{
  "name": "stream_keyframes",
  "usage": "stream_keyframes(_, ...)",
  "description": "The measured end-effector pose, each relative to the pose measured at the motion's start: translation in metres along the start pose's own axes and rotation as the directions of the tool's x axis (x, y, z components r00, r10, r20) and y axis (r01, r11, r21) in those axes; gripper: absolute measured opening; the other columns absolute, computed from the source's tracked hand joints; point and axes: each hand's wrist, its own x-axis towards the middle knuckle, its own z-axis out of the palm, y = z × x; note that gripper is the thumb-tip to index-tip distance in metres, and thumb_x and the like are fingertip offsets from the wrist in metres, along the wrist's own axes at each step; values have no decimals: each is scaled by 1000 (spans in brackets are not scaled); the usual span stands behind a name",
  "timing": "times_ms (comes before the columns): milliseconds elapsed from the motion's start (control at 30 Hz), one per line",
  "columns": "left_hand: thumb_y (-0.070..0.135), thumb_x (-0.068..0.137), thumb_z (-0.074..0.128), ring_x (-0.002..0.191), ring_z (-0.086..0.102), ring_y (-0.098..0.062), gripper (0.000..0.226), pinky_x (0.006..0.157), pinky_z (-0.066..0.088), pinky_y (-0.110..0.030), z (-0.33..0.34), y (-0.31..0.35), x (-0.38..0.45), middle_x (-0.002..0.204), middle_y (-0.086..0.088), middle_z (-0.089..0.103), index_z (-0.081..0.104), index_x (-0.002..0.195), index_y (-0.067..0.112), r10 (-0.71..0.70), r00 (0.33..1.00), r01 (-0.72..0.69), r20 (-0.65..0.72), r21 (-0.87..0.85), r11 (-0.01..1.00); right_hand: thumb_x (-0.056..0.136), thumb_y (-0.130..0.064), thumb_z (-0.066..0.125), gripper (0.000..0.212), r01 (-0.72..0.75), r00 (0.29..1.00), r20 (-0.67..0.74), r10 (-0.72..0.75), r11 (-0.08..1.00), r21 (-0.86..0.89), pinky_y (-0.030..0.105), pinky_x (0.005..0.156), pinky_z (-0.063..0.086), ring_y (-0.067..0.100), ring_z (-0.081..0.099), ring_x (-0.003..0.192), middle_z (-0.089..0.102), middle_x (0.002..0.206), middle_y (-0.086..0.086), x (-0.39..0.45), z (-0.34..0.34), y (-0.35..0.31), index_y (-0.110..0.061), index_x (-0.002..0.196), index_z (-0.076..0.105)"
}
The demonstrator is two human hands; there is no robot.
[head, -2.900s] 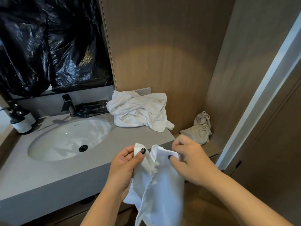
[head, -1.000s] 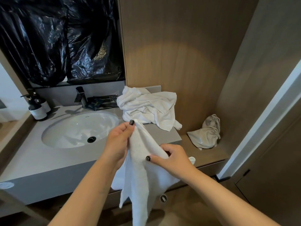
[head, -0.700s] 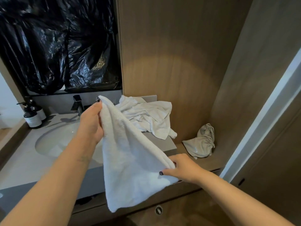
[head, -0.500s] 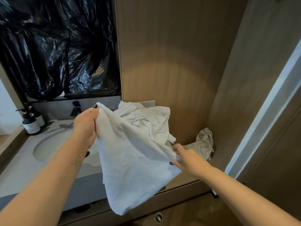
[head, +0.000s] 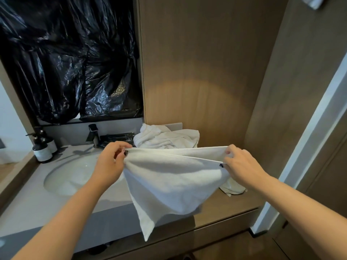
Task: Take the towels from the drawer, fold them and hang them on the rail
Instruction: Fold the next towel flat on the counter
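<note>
Both hands hold one white towel [head: 172,177] up in the air in front of me. My left hand [head: 110,162] pinches its top corner at 9 o'clock, and my right hand [head: 242,166] pinches the other top corner at 3 o'clock. I see the top edge pulled straight between them, and the rest hangs down to a point at 6 o'clock. Behind it, at 12 o'clock, a pile of white towels [head: 167,136] sits on the grey counter [head: 37,205]. The sink [head: 73,175] is at 9 o'clock, with dark bottles [head: 42,147] past it.
</note>
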Motion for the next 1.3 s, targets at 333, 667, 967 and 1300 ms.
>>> stream_keyframes(333,6,97,50,82,55,4,36,64,41,-22,15,9,-7,89,18,63,58,94,41,-69,996,67,-52,-25,997,97,-30,55,25,-357,925,192,326,921,156,31,67,44,22,59,87,65,93,4,12,-3,9,-15,96,74)
stream_keyframes(667,-7,84,58,58,57,0,35,51,46,-19,14,9,-23,75,12,69,65,82,27,-254,967,249,-15,-140,958,82,-21,71,10,-405,889,8,458,778,481,38,71,54,17,56,84,65,72,-7,6,-4,24,-22,73,76)
stream_keyframes(967,-1,76,68,65,57,-4,30,59,45,-10,22,22,-39,81,7,67,74,84,26,-206,978,206,38,-10,978,87,-23,69,11,-263,952,-41,303,880,395,36,78,35,18,53,89,63,81,-11,4,-6,40,-30,96,69)
stream_keyframes(1300,6,79,75,60,51,-13,17,56,39,-23,25,4,-54,68,6,63,77,76,22,-386,922,387,-33,144,911,87,-30,72,9,-220,975,72,208,923,315,26,58,34,15,43,80,37,85,-6,12,31,27,-21,89,74)
